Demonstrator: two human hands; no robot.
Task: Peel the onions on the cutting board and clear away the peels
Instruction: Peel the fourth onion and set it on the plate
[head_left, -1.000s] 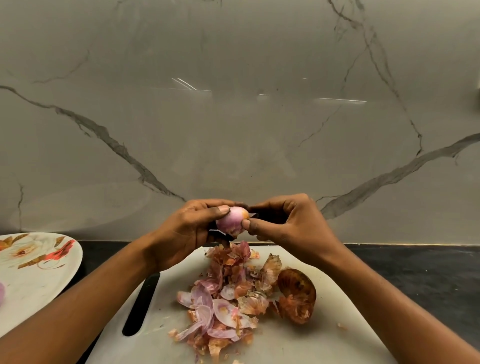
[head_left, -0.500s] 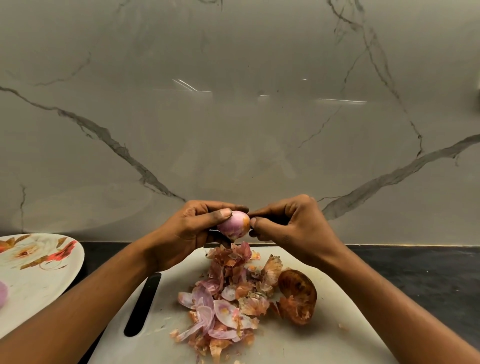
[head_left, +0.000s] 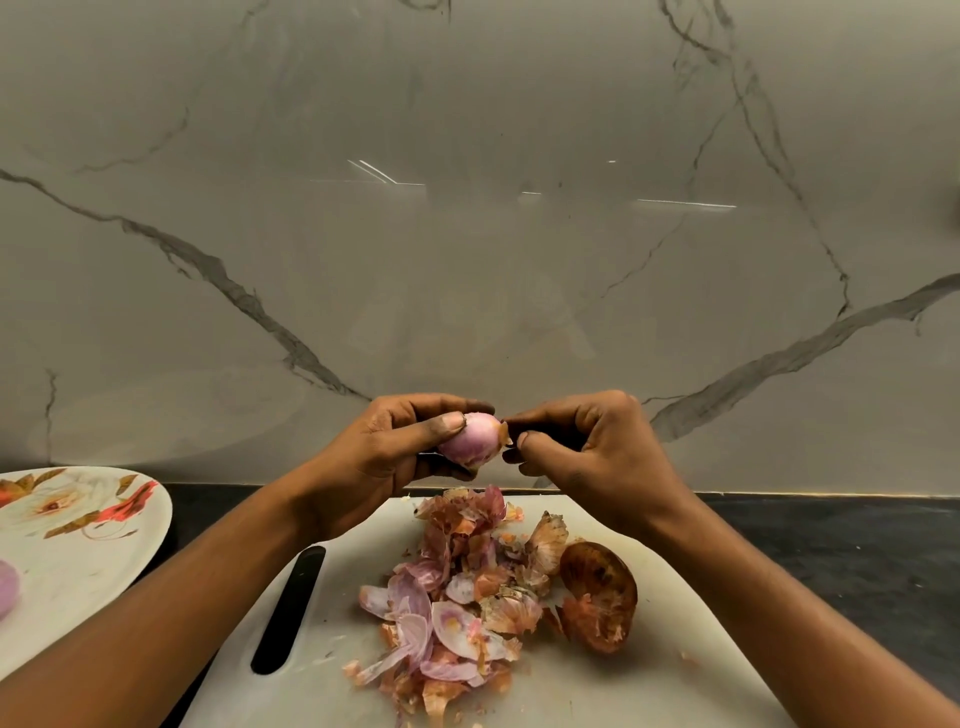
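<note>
Small onion held up in both hands above the cutting board, nearly bare.

Left hand grips it round the middle w/ thumb on top and fingers curled under. Right hand pinches the scrap of skin at its tip, thumb vs forefinger. I'd guess it's light and firm, but the pink surface looks smooth and prob. slippery, so hold the body snugly and pull only at the dry, brittle edge, which will likely tear in bits. The peels lie heaped mid-board, flimsy stuff, best scooped not picked. The unpeeled onion sits just beside them. A peeled onion is on the plate, left.
</note>
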